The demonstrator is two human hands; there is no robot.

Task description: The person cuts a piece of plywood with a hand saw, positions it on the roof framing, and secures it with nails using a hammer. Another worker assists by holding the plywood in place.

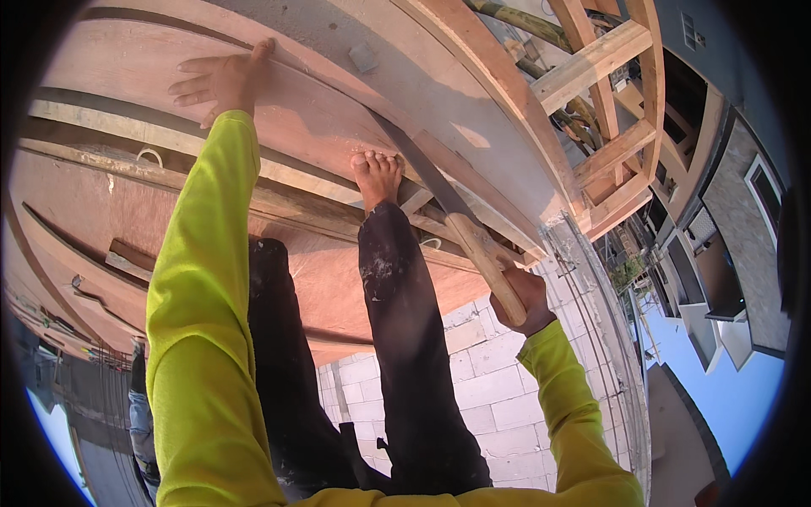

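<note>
A reddish plywood sheet (314,103) stretches across the far left; a pale block wall (498,389) stands near right, a timber frame (593,66) far right. A handsaw (449,199) slants over the sheet's right part, its handle clasped in the right hand (528,297). The left hand (226,80) lies spread, far left, on the plywood. A bare foot (378,177) rests left of the blade.

Left hand (226,82) splayed, right hand (527,301) clenched

A pale block wall (494,395) stands near, houses (737,198) probably beyond.
</note>
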